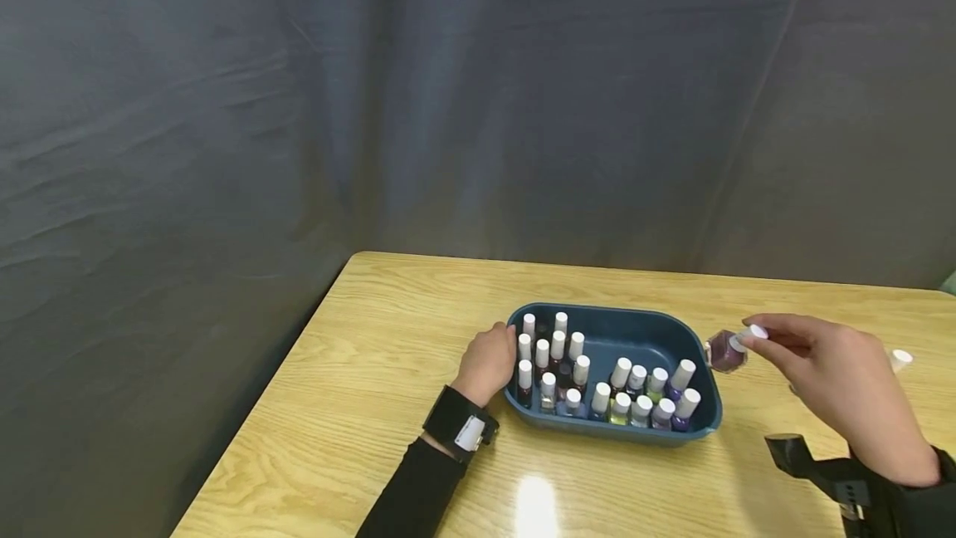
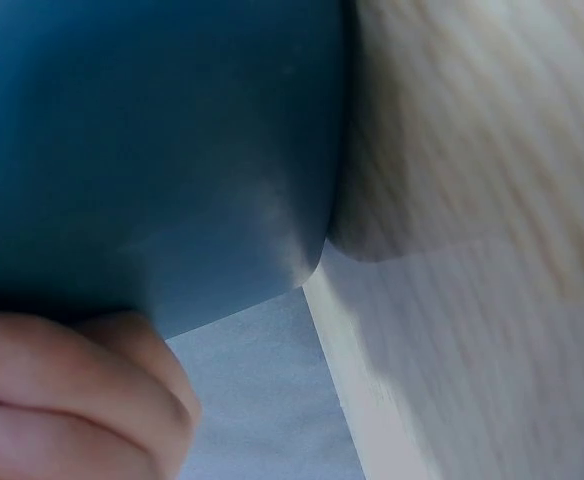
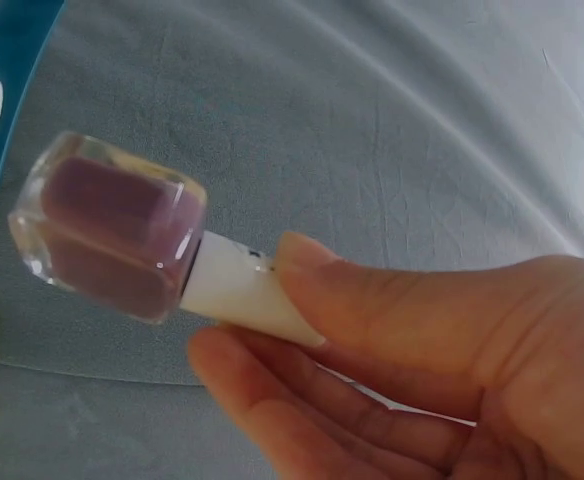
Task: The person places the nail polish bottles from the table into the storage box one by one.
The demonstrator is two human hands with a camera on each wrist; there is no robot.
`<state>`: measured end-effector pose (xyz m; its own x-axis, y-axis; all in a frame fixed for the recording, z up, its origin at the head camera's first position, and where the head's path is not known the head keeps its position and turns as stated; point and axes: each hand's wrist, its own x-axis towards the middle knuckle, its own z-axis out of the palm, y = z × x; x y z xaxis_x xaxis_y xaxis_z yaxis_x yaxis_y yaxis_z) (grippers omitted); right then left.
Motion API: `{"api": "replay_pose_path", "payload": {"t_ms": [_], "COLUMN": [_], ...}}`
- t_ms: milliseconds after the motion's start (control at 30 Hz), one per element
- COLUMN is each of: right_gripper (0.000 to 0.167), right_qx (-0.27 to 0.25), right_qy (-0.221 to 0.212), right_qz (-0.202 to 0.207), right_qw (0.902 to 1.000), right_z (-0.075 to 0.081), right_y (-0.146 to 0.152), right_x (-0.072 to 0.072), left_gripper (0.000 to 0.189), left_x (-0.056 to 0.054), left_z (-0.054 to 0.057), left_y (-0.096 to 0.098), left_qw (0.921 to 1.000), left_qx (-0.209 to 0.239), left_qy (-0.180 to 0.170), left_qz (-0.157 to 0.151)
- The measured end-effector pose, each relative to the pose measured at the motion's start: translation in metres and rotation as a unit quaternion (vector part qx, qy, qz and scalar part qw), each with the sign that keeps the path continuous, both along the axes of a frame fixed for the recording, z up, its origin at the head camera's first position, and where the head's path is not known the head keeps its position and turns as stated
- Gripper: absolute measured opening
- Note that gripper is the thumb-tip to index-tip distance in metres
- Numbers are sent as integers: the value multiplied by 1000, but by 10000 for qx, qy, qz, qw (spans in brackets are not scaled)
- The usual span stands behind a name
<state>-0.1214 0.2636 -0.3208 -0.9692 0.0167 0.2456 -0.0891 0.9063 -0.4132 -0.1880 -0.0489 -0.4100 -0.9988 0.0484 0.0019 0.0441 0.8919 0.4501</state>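
Observation:
My right hand (image 1: 851, 380) pinches the white cap of a mauve nail polish bottle (image 1: 724, 352) between thumb and fingers. In the right wrist view this bottle (image 3: 112, 225) is tilted, its glass end pointing toward the basin, apart from it. A dark blue plastic basin (image 1: 620, 318) stands on the table, with several white-capped nail polish bottles (image 1: 558, 345) upright at its left end and more along its front side. My left hand (image 1: 487, 359) grips the basin's left end. Curled fingers (image 2: 92, 390) lie against the basin's wall in the left wrist view; the thumb is hidden there.
The wooden table (image 1: 373, 339) has its left edge and back edge in view, with a grey curtain (image 1: 478, 106) behind. Another white cap (image 1: 900, 359) shows behind my right hand. A pale green thing (image 1: 950, 283) peeks in at the far right.

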Motion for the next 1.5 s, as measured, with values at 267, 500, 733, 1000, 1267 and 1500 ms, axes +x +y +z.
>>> {"api": "replay_pose_path", "payload": {"t_ms": [267,500,733,1000,1267,1500], "right_gripper": [33,27,27,27,25,26], "right_qx": [-109,-183,-297,-414,-390,-270], "right_qy": [25,271,476,801,1207,1376], "right_qz": [103,219,281,427,620,795], "right_qw": [9999,9992,9980,9950,9900,9869], "right_z": [0,1,1,-1,-1,-18], "right_y": [-5,-14,-20,-24,-36,-42], "right_x": [-1,1,0,2,3,-5], "left_gripper": [37,36,37,38,38,38], "left_x": [0,0,0,0,-1,0], "left_z": [2,2,0,0,-2,-1], "left_y": [0,-1,-4,-4,-4,-4], "left_qw": [10000,10000,9999,9996,9999,9998], "left_qx": [-13,-1,99,196,76,126], "left_qy": [-41,-77,34,127,73,48], "left_qz": [14,28,-67,-181,-130,-138]}}
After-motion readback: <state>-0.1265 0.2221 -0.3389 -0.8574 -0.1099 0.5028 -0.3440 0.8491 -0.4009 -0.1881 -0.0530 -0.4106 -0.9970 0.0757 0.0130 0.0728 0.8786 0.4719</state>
